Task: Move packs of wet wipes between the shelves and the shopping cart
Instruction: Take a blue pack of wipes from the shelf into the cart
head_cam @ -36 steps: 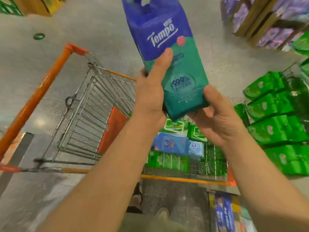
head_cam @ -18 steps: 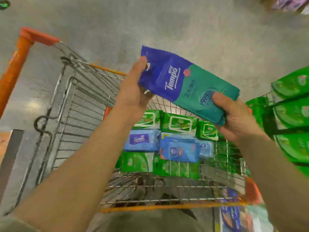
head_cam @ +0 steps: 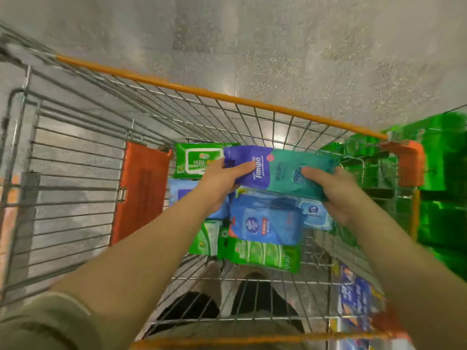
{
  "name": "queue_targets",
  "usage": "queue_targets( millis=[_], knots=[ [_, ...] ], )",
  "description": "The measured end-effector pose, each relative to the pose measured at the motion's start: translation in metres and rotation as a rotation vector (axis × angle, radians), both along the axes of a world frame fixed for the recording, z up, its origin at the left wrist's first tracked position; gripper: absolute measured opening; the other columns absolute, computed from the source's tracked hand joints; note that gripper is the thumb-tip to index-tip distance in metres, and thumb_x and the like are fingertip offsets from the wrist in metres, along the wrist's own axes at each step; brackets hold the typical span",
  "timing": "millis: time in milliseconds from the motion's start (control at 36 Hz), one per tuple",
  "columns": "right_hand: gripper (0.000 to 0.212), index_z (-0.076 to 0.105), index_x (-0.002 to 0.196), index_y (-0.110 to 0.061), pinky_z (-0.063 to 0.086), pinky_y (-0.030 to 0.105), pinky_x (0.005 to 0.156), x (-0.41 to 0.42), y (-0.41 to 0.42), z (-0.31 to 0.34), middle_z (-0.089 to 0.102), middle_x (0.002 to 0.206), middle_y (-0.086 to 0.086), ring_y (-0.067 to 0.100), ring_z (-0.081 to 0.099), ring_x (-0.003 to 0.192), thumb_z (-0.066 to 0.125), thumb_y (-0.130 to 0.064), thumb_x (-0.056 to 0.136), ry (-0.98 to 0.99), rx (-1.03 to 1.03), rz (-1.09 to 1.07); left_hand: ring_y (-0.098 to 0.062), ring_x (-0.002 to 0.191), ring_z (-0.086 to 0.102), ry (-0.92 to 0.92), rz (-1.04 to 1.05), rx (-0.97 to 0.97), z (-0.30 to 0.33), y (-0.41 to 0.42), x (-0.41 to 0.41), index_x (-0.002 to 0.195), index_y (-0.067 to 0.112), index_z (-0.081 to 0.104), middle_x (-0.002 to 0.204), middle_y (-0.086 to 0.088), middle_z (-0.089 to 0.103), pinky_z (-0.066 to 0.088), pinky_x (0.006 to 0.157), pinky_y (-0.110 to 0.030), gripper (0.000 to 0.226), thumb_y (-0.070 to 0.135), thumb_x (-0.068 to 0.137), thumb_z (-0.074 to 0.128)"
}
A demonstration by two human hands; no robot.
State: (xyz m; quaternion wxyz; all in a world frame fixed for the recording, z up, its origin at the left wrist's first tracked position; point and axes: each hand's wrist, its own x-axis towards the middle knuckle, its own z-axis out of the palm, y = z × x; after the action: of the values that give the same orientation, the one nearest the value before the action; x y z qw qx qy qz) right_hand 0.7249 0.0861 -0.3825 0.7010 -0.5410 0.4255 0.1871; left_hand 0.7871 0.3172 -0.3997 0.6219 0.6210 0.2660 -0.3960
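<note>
Lowering a purple-and-teal wipes pack (head_cam: 275,170) into the shopping cart (head_cam: 214,96): the left hand (head_cam: 222,183) grips the purple end, thumb on top, while the right hand (head_cam: 336,195) grips the teal end, fingers curled beneath. The pack hangs level inside the basket, just above a blue pack (head_cam: 265,218). Releasing both ends together should land it flat. A green pack (head_cam: 195,164) lies beside it; an orange flap (head_cam: 141,193) stands left, green shelf stock (head_cam: 444,188) right.
</note>
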Motion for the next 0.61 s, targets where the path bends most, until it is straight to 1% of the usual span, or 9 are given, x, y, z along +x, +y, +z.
queue_targets(
  millis=[56,111,167,222,306,361,444,528,611],
  knots=[
    [0.039,0.064,0.122,-0.007,0.059,0.038,0.084,0.000,0.000,-0.014,0.075,0.112,0.010,0.025,0.073,0.098,0.075,-0.007,0.085,0.040,-0.040,0.050,-0.022,0.098,0.075,0.031,-0.032,0.047,-0.014,-0.003,-0.004,0.106,0.014,0.073,0.103,-0.004,0.080,0.052,0.098,-0.042,0.023,0.018,0.085,0.081],
    [0.041,0.064,0.121,-0.005,0.058,0.036,0.080,-0.001,0.001,-0.025,0.074,0.114,0.013,0.026,0.073,0.095,0.077,-0.003,0.083,0.093,-0.102,0.116,-0.028,0.106,0.073,0.060,-0.111,0.089,-0.025,-0.006,-0.008,0.116,0.012,0.071,0.113,-0.009,0.077,0.054,0.102,-0.044,0.029,0.018,0.088,0.078],
    [0.035,0.064,0.115,-0.003,0.058,0.033,0.076,-0.001,0.002,-0.033,0.072,0.114,0.015,0.027,0.071,0.091,0.075,0.002,0.082,0.138,-0.150,0.145,-0.022,0.100,0.072,0.030,-0.195,0.172,-0.028,-0.010,-0.011,0.119,0.013,0.067,0.114,-0.007,0.076,0.057,0.094,-0.038,0.027,0.016,0.093,0.074],
    [0.027,0.064,0.106,-0.010,0.058,0.038,0.080,0.004,0.001,-0.032,0.072,0.112,0.013,0.025,0.071,0.088,0.076,-0.001,0.083,0.173,-0.187,0.138,-0.015,0.090,0.068,-0.022,-0.266,0.296,-0.021,-0.015,-0.011,0.112,0.021,0.063,0.105,0.001,0.072,0.053,0.083,-0.030,0.021,0.021,0.094,0.074],
    [0.029,0.065,0.116,-0.010,0.055,0.037,0.077,0.011,-0.002,-0.014,0.071,0.111,0.007,0.020,0.067,0.084,0.074,-0.015,0.088,0.183,-0.254,0.138,-0.025,0.105,0.067,-0.112,-0.309,0.430,0.002,-0.021,-0.007,0.118,0.020,0.060,0.115,-0.003,0.068,0.051,0.085,-0.031,0.033,0.032,0.092,0.075],
    [0.050,0.054,0.137,-0.008,0.047,0.033,0.080,0.016,-0.005,0.007,0.062,0.124,0.002,0.021,0.061,0.101,0.070,-0.023,0.092,0.170,-0.370,0.177,-0.028,0.124,0.058,-0.195,-0.376,0.509,0.025,-0.025,-0.004,0.139,0.010,0.052,0.135,-0.008,0.060,0.041,0.088,-0.026,0.056,0.035,0.094,0.072],
    [0.062,0.046,0.147,-0.013,0.043,0.037,0.104,0.019,-0.009,0.043,0.050,0.148,0.003,0.022,0.052,0.129,0.068,-0.033,0.092,0.100,-0.537,0.252,-0.025,0.148,0.036,-0.276,-0.480,0.539,0.060,-0.032,-0.002,0.159,0.008,0.029,0.164,-0.009,0.035,0.034,0.107,-0.029,0.084,0.045,0.095,0.068],
    [0.066,0.048,0.146,-0.021,0.042,0.044,0.111,0.016,-0.010,0.091,0.051,0.149,0.001,0.023,0.051,0.133,0.066,-0.045,0.088,0.041,-0.643,0.336,-0.023,0.150,0.033,-0.357,-0.511,0.528,0.091,-0.037,-0.001,0.161,0.012,0.027,0.166,-0.007,0.031,0.029,0.116,-0.032,0.087,0.051,0.094,0.067],
    [0.062,0.047,0.147,-0.020,0.037,0.034,0.111,0.007,-0.015,0.139,0.050,0.149,0.004,0.026,0.047,0.136,0.065,-0.043,0.093,0.005,-0.801,0.490,-0.023,0.153,0.029,-0.496,-0.556,0.520,0.124,-0.042,-0.002,0.162,0.017,0.028,0.167,-0.005,0.030,0.024,0.122,-0.034,0.087,0.057,0.093,0.064]
  ],
)
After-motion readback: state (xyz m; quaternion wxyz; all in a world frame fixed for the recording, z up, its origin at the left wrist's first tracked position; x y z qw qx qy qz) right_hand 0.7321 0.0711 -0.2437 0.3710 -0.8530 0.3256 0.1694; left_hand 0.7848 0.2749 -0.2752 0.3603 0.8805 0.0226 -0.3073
